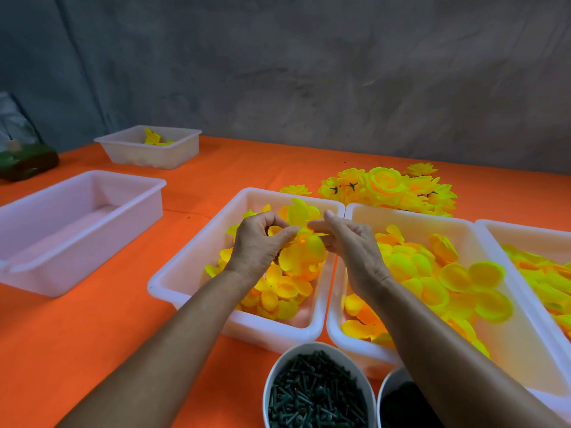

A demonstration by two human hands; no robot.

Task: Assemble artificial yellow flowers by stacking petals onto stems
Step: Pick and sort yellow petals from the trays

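Over a white tray (pixel 185 261) of loose yellow petals, my left hand (pixel 259 242) grips a part-built yellow flower (pixel 304 254) with curled fingers. My right hand (pixel 346 239) meets it from the right and pinches a yellow petal layer (pixel 298 214) at the flower's top. The stem is hidden inside the hands. Dark green stems (pixel 315 393) fill a white bowl at the front edge.
Two more white trays (pixel 411 211) (pixel 525 227) of yellow petals stand to the right. A pile of finished yellow flowers (pixel 389 189) lies behind them. An empty white tray (pixel 77 230) and a smaller one (pixel 148 146) sit left. A second bowl (pixel 392 393) holds dark pieces.
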